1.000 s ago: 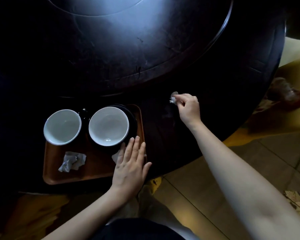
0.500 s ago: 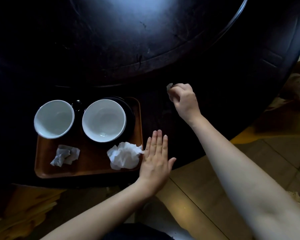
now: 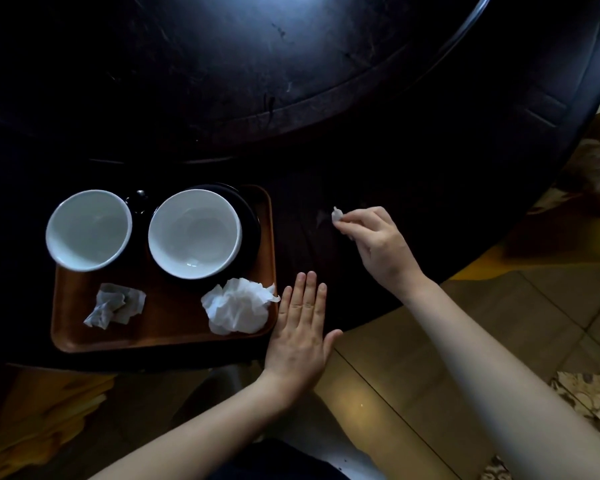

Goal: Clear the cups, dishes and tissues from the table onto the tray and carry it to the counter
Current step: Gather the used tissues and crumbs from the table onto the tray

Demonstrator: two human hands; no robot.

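Note:
A brown tray [image 3: 174, 336] lies on the dark round table [image 3: 413, 161] near its front edge. On it stand two white bowls, the left bowl [image 3: 88, 230] and the right bowl [image 3: 194, 233], which sits on a black dish [image 3: 252, 220]. A grey crumpled tissue [image 3: 115, 304] and a larger white crumpled tissue [image 3: 238, 304] lie on the tray's near half. My left hand [image 3: 302, 327] rests flat beside the tray's right edge, fingers straight. Right of the tray, my right hand [image 3: 374, 244] pinches a small tissue scrap [image 3: 337, 214] just above the table.
A small dark object [image 3: 140, 199] sits between the bowls at the tray's back. A raised round turntable [image 3: 222, 64] covers the table's middle. Tiled floor [image 3: 499, 323] and a patterned mat [image 3: 589, 403] lie to the right, yellow wooden seating [image 3: 42, 424] below left.
My left hand slid off the tray to its right edge, uncovering the white tissue. My right hand still pinches the scrap and has shifted slightly toward the tray.

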